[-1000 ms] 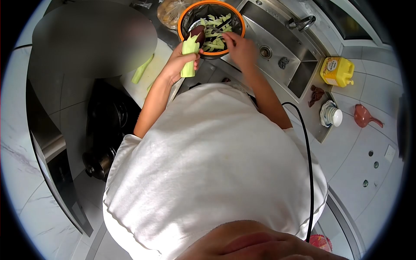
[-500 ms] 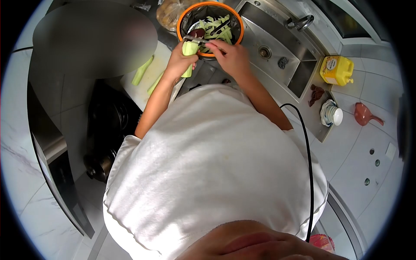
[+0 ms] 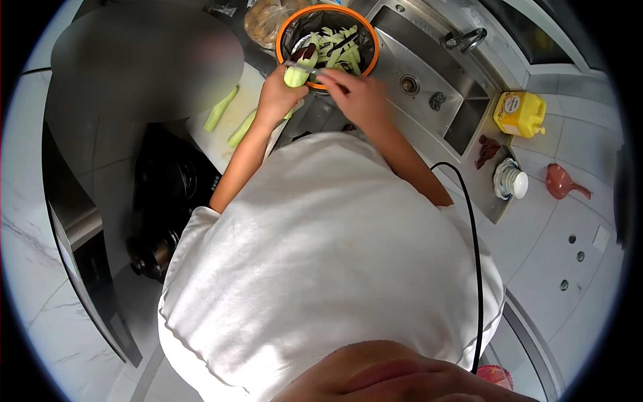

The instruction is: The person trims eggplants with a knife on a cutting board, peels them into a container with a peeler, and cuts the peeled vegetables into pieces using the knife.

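In the frame's upper centre, the part-peeled eggplant [image 3: 295,78], likely light, firm and slick, is best held by its peeled end, as the left hand [image 3: 276,99] curls round it and the right hand [image 3: 362,97] grips a peeler [image 3: 305,68].

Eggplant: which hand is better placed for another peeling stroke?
Right, probably: the right hand has the blade across the eggplant by the bin, while the left hand is busy gripping the eggplant.
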A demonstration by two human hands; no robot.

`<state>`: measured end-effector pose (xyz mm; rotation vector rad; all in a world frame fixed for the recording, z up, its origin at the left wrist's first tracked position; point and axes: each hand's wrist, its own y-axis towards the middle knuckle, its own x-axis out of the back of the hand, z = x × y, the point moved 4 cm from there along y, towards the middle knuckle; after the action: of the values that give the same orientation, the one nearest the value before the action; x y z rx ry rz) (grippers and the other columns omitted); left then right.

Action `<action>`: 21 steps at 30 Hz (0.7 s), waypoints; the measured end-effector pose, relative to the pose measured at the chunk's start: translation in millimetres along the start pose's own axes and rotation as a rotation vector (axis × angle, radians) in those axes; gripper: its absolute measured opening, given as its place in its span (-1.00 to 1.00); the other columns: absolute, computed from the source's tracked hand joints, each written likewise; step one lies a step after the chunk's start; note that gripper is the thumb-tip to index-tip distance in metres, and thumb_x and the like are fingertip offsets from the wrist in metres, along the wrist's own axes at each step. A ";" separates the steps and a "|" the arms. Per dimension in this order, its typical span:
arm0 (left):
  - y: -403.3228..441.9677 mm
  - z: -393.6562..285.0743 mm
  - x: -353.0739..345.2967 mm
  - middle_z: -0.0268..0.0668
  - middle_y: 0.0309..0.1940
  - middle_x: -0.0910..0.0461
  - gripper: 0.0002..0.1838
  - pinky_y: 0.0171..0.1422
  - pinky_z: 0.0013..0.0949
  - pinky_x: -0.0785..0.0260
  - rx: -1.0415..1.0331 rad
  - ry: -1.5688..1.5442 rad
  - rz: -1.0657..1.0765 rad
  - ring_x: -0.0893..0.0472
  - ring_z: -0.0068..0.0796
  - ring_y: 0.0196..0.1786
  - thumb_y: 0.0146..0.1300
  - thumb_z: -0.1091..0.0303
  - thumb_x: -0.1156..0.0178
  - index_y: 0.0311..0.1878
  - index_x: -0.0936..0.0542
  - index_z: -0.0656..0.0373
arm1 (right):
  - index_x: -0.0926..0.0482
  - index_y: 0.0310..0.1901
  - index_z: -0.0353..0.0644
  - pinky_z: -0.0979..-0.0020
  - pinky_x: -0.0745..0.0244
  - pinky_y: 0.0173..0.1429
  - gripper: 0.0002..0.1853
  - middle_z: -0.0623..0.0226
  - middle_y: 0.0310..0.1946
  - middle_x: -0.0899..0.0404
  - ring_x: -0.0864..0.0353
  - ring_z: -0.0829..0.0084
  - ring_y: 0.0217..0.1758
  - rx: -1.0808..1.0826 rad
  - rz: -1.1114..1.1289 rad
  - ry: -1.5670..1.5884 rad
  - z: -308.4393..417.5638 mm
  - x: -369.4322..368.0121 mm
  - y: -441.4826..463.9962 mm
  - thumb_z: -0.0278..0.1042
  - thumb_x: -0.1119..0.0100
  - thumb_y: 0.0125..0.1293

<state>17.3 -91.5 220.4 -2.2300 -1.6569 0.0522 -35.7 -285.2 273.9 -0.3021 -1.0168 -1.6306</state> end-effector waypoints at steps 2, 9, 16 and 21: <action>-1.2 0.6 -0.7 -0.24 -0.26 -0.74 -0.41 -0.21 -0.38 -0.55 0.043 0.076 0.015 -0.69 -0.50 -0.32 0.07 0.50 -0.40 0.25 -0.58 0.26 | -0.80 -0.16 0.12 0.23 -0.51 -0.52 -0.78 0.34 -0.61 -0.67 -0.67 0.15 -0.59 0.047 -0.023 -0.039 3.6 -2.3 -1.8 0.04 -0.41 0.39; -12.5 -9.0 0.3 0.03 -0.03 -0.78 -0.30 0.17 -0.23 -0.56 -0.127 0.233 -0.106 -0.78 -0.11 0.05 0.02 0.42 -0.43 0.32 -0.56 0.29 | -0.82 -0.18 0.08 0.23 -0.50 -0.51 -0.67 0.31 -0.60 -0.67 -0.64 0.12 -0.60 -0.253 -0.013 -0.221 -77.5 -6.9 4.6 0.15 -0.32 0.45; -17.2 -33.6 7.0 0.10 -0.10 -0.77 -0.32 0.09 -0.01 -0.59 -0.133 0.595 -0.241 -0.74 0.15 0.01 -0.04 0.32 -0.49 0.26 -0.62 0.18 | -0.84 -0.13 0.02 0.31 -0.48 -0.50 -0.75 0.32 -0.58 -0.69 -0.64 0.24 -0.61 -0.198 -0.125 0.119 -26.1 17.9 10.6 -0.01 -0.45 0.39; -15.3 -38.9 5.2 0.09 -0.16 -0.77 -0.43 0.05 0.01 -0.58 -0.079 0.613 -0.231 -0.74 0.16 -0.05 -0.01 0.27 -0.47 0.16 -0.68 0.15 | -0.81 -0.17 0.07 0.25 -0.49 -0.52 -0.75 0.35 -0.63 -0.65 -0.66 0.21 -0.61 -0.007 -0.018 -0.021 -1.8 -2.4 0.7 0.04 -0.46 0.35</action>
<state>14.2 -93.1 262.4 -1.8218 -1.5540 -0.6929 -33.7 -285.0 271.6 -0.3157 -1.0327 -1.6503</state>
